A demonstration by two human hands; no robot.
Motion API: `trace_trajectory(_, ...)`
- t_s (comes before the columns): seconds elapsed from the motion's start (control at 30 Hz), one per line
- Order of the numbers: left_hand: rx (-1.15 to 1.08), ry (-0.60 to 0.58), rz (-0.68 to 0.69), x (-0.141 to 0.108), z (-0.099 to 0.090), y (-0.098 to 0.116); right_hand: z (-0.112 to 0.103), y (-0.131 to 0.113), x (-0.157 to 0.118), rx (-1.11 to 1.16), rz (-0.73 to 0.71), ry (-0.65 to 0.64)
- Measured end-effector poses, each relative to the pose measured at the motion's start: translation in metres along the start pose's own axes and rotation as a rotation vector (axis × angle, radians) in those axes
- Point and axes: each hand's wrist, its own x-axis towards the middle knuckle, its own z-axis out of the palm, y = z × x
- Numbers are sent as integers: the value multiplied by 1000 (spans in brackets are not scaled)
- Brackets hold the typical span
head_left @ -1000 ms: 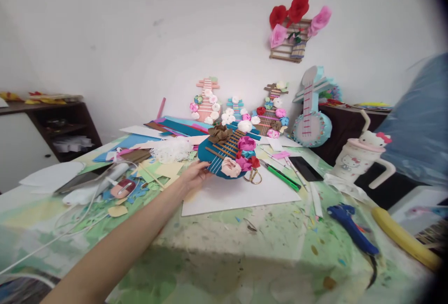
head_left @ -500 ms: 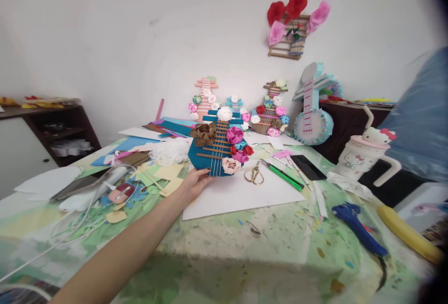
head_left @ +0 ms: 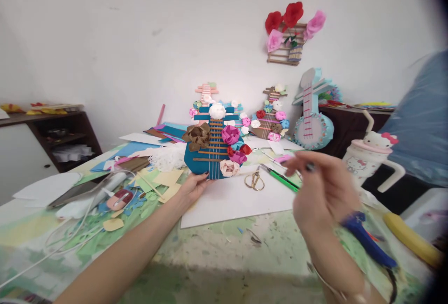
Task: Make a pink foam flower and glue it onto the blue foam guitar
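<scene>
Table below, left hand [head_left: 196,187] gripping blue instrument [head_left: 196,160].

We observe a teal instrument model [head_left: 196,162] with brown strips, pale strings and flowers in white, brown, magenta, light blue, red and pale pink. We register gold scissors [head_left: 254,181], a green-and-black cutter [head_left: 283,180], a dark blue glue gun [head_left: 371,243] and a yellow curved object [head_left: 411,238]. We note a green, white and yellow mottled tablecloth [head_left: 210,252] and a white tumbler [head_left: 362,157] with a pink rim and a printed cat figure.
</scene>
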Motion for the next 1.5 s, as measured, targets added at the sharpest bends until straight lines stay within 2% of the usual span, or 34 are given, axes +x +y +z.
trace_trajectory(0.03, -4, -12, 3, 0, -1, 0, 18, 19, 13, 3, 28, 31)
trace_trajectory(0.07, -6, -25, 6, 0, -2, 0, 34, 39, 23, 54, 142, 36)
trace_trajectory(0.17, 3, -70, 11, 0, -4, 0, 65, 92, 26, 170, 563, -149)
trace_trajectory(0.2, 10, -79, 10, -1, -4, 0, 70, 104, 21, 190, 609, -187)
trace_trajectory(0.3, 31, -76, 8, -3, -2, 0, 77, 118, 1, 306, 690, -343)
trace_trajectory(0.43, 69, -56, 31, -6, 2, -3, 82, 111, -15, 513, 813, -543)
trace_trajectory(0.5, 92, -58, 41, -7, 3, -5, 86, 108, -20, 568, 813, -614)
trace_trajectory(0.57, 116, -59, 53, -7, 3, -7, 89, 107, -24, 601, 813, -623)
trace_trajectory(0.73, 181, -50, 48, -8, 3, -13, 94, 106, -31, 556, 839, -538)
trace_trajectory(1.0, 282, -119, 61, -13, 6, -22, 95, 107, -32, 332, 843, -427)
trace_trajectory(1.17, 342, -99, 79, -15, 5, -26, 97, 111, -32, 334, 872, -382)
trace_trajectory(1.3, 347, -81, 85, -15, 4, -25, 98, 116, -34, 338, 786, -350)
trace_trajectory(1.5, 333, -46, 90, -11, 2, -24, 95, 118, -33, 210, 673, -353)
